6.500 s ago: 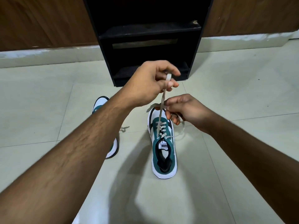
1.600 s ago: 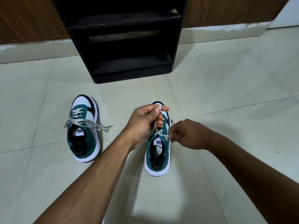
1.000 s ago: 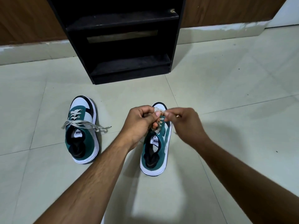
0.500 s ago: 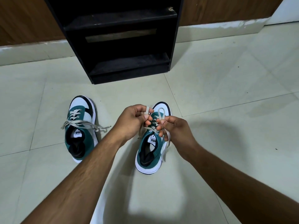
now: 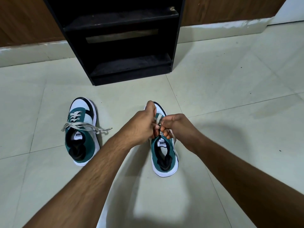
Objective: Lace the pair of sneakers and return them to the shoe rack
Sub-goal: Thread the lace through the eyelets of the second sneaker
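Note:
Two green, white and black sneakers stand on the tiled floor, toes toward the rack. The left sneaker has its grey lace tied in a bow across the tongue. Over the tongue of the right sneaker, my left hand and my right hand meet, fingers closed. Both pinch the grey lace of this shoe; a loose end hangs down its right side. My hands hide the eyelets and most of the toe. The black shoe rack stands just beyond the shoes, its shelves bare.
Pale tiled floor spreads around the shoes on every side. A brown wooden wall with a white skirting strip runs behind the rack. My forearms cross the lower half of the view.
My hands have drawn tight together over the right sneaker's tongue, working the lace ends. The right sneaker has straightened slightly. The left sneaker has not moved.

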